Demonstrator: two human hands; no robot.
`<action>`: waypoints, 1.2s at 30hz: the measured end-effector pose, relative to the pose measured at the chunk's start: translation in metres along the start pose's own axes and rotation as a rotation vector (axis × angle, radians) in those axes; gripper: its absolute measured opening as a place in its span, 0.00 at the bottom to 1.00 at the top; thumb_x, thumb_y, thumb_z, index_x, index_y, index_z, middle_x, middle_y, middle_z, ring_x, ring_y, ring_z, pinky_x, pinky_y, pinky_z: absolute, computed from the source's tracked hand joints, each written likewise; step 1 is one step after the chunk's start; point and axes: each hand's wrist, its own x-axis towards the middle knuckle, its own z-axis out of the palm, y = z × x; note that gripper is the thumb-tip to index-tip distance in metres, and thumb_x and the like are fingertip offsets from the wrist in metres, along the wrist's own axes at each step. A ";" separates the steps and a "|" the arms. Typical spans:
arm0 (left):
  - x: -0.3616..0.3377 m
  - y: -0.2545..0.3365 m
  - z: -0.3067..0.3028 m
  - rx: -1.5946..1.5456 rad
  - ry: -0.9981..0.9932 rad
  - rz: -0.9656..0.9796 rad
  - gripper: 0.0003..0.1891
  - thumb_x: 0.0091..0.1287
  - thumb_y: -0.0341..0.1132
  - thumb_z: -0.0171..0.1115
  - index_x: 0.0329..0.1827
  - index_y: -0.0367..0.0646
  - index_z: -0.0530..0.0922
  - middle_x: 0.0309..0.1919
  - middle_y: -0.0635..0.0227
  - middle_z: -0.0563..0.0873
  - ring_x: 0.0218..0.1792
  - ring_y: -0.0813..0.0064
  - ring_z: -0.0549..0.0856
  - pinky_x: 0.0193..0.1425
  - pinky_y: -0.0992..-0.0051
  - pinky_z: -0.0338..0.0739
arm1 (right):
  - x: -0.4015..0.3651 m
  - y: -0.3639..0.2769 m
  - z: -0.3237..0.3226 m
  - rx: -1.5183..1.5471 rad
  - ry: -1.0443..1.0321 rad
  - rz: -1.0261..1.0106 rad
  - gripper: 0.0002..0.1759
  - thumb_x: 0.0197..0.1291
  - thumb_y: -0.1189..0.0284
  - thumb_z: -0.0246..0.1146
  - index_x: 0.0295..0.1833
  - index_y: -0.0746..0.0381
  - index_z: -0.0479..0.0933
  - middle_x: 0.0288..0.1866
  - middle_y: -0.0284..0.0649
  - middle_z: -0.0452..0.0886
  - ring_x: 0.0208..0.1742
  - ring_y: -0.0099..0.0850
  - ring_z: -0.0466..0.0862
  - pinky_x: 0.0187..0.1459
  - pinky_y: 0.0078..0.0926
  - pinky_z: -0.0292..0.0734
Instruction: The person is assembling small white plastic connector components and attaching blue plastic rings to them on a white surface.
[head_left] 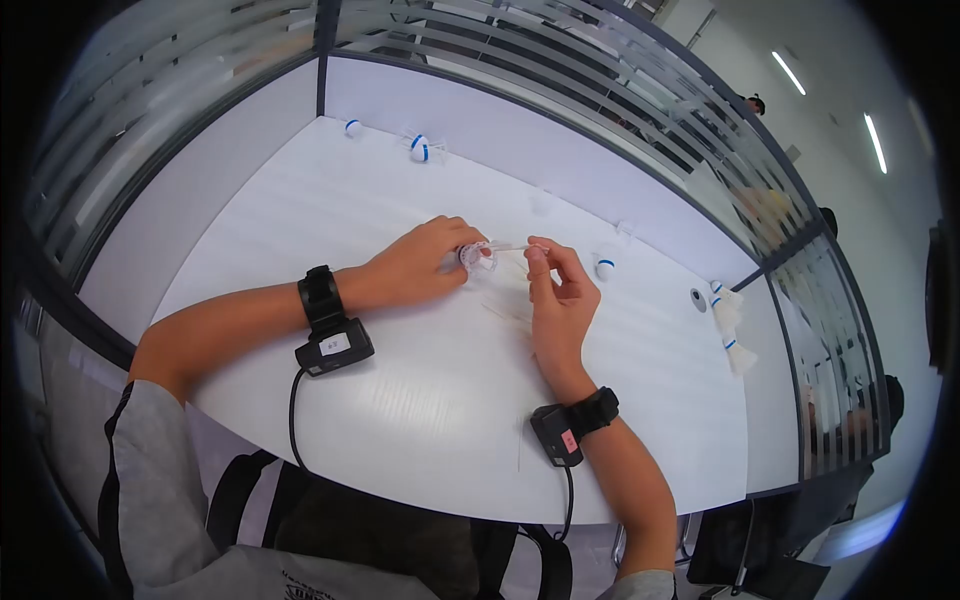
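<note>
My left hand point(447, 253) grips a small clear plastic container point(478, 259) by its side, holding it over the middle of the white table. To its right, my right hand point(562, 285) pinches a thin white stick point(510, 248) between thumb and fingertips. The stick's far end reaches the container's rim. Several thin pale sticks point(508, 318) lie loose on the table below, between my hands. A small white piece with a blue band point(604, 268) sits just right of my right hand.
Blue-banded white bundles point(738, 355) lie at the table's right edge, near a round cable hole point(698, 299). At the back left are another blue-banded white piece point(420, 149) and a smaller one point(352, 128). Partitions point(540, 140) enclose the table point(400, 420). Cables hang from both wrist devices.
</note>
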 end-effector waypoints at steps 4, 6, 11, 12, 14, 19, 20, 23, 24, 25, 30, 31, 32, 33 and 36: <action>0.000 0.004 -0.004 -0.019 -0.028 -0.012 0.22 0.63 0.27 0.66 0.62 0.37 0.81 0.52 0.54 0.84 0.58 0.55 0.81 0.64 0.60 0.76 | -0.001 -0.002 0.001 0.006 -0.016 -0.013 0.09 0.75 0.70 0.68 0.54 0.61 0.88 0.45 0.30 0.84 0.43 0.17 0.79 0.43 0.19 0.77; 0.001 0.005 -0.006 -0.022 -0.048 -0.020 0.21 0.64 0.27 0.66 0.61 0.37 0.81 0.51 0.54 0.85 0.57 0.55 0.82 0.63 0.60 0.77 | 0.000 0.000 0.002 0.006 -0.024 -0.074 0.09 0.75 0.71 0.68 0.53 0.62 0.88 0.45 0.31 0.84 0.43 0.17 0.79 0.42 0.19 0.76; -0.002 0.005 -0.007 -0.020 -0.045 0.000 0.20 0.68 0.27 0.66 0.63 0.39 0.81 0.52 0.53 0.86 0.54 0.55 0.84 0.61 0.61 0.78 | 0.001 0.005 0.002 -0.052 -0.022 -0.174 0.08 0.74 0.72 0.68 0.52 0.63 0.87 0.46 0.32 0.84 0.43 0.18 0.78 0.40 0.18 0.76; -0.004 0.006 -0.007 -0.048 -0.039 -0.007 0.20 0.68 0.26 0.66 0.64 0.39 0.81 0.52 0.52 0.86 0.54 0.55 0.84 0.61 0.61 0.78 | 0.000 0.005 0.002 -0.051 -0.022 -0.137 0.08 0.75 0.72 0.68 0.52 0.63 0.87 0.46 0.32 0.84 0.43 0.18 0.78 0.40 0.18 0.76; -0.005 0.007 -0.007 -0.087 -0.031 -0.014 0.19 0.69 0.26 0.65 0.63 0.40 0.81 0.50 0.52 0.86 0.54 0.54 0.84 0.60 0.61 0.77 | -0.001 0.000 0.002 -0.055 -0.014 -0.049 0.10 0.75 0.70 0.67 0.52 0.64 0.87 0.45 0.32 0.85 0.43 0.18 0.77 0.42 0.20 0.78; -0.002 0.002 -0.004 -0.118 -0.036 0.005 0.16 0.69 0.26 0.65 0.60 0.41 0.82 0.46 0.50 0.86 0.52 0.53 0.83 0.58 0.60 0.76 | -0.001 0.000 0.002 -0.040 -0.026 -0.014 0.13 0.76 0.68 0.67 0.53 0.67 0.86 0.44 0.34 0.85 0.43 0.19 0.77 0.46 0.24 0.81; -0.003 0.001 -0.003 -0.105 -0.026 0.004 0.16 0.69 0.25 0.65 0.59 0.42 0.82 0.46 0.50 0.86 0.52 0.53 0.83 0.57 0.60 0.76 | 0.000 0.001 0.002 -0.033 -0.034 -0.016 0.12 0.77 0.68 0.66 0.53 0.67 0.85 0.45 0.35 0.85 0.44 0.20 0.78 0.47 0.24 0.81; -0.003 0.002 -0.004 -0.107 -0.023 0.006 0.16 0.68 0.25 0.65 0.59 0.42 0.82 0.45 0.50 0.87 0.52 0.53 0.84 0.57 0.60 0.76 | 0.000 0.003 0.002 0.010 -0.045 -0.009 0.12 0.78 0.68 0.65 0.51 0.68 0.82 0.47 0.37 0.85 0.47 0.22 0.80 0.48 0.24 0.80; -0.003 0.002 -0.005 -0.100 -0.017 0.010 0.15 0.69 0.25 0.66 0.58 0.42 0.82 0.44 0.50 0.87 0.50 0.52 0.84 0.56 0.60 0.77 | 0.001 0.004 0.002 0.026 -0.047 -0.008 0.12 0.78 0.68 0.65 0.51 0.68 0.82 0.47 0.38 0.85 0.48 0.23 0.81 0.49 0.24 0.80; -0.003 0.004 -0.006 -0.099 -0.017 -0.002 0.15 0.69 0.25 0.66 0.58 0.41 0.82 0.44 0.50 0.87 0.50 0.52 0.85 0.56 0.60 0.77 | 0.001 0.004 0.002 0.030 -0.047 -0.009 0.12 0.78 0.68 0.65 0.51 0.68 0.81 0.48 0.38 0.85 0.49 0.23 0.81 0.49 0.24 0.80; -0.003 0.005 -0.006 -0.110 -0.002 -0.025 0.14 0.68 0.25 0.66 0.56 0.41 0.81 0.45 0.49 0.87 0.48 0.51 0.85 0.55 0.60 0.77 | 0.001 0.004 0.002 0.040 -0.053 -0.005 0.11 0.78 0.69 0.64 0.50 0.68 0.80 0.47 0.39 0.84 0.49 0.24 0.82 0.48 0.23 0.78; -0.003 0.005 -0.006 -0.109 -0.001 -0.026 0.13 0.68 0.25 0.66 0.55 0.40 0.81 0.44 0.48 0.87 0.48 0.50 0.86 0.55 0.60 0.77 | 0.001 0.004 0.002 0.035 -0.058 -0.009 0.11 0.78 0.69 0.64 0.50 0.68 0.80 0.47 0.39 0.84 0.49 0.24 0.82 0.47 0.23 0.78; -0.003 0.006 -0.006 -0.108 0.000 -0.028 0.13 0.68 0.24 0.66 0.55 0.40 0.81 0.44 0.48 0.88 0.48 0.50 0.86 0.54 0.60 0.78 | 0.001 0.005 0.001 0.030 -0.063 -0.011 0.11 0.78 0.69 0.64 0.50 0.68 0.80 0.46 0.39 0.84 0.49 0.23 0.82 0.46 0.22 0.78; -0.003 0.005 -0.006 -0.107 0.001 -0.029 0.13 0.68 0.24 0.67 0.55 0.40 0.81 0.44 0.48 0.88 0.48 0.50 0.86 0.54 0.60 0.78 | 0.001 0.005 0.001 0.026 -0.068 -0.015 0.11 0.78 0.69 0.65 0.50 0.68 0.80 0.46 0.39 0.84 0.48 0.23 0.81 0.45 0.22 0.77; -0.001 0.003 -0.008 -0.087 -0.052 -0.066 0.18 0.68 0.28 0.69 0.61 0.41 0.80 0.49 0.49 0.87 0.51 0.49 0.86 0.56 0.60 0.78 | 0.001 0.006 0.001 0.010 -0.071 -0.039 0.11 0.78 0.69 0.65 0.50 0.69 0.80 0.46 0.39 0.85 0.48 0.23 0.81 0.43 0.22 0.76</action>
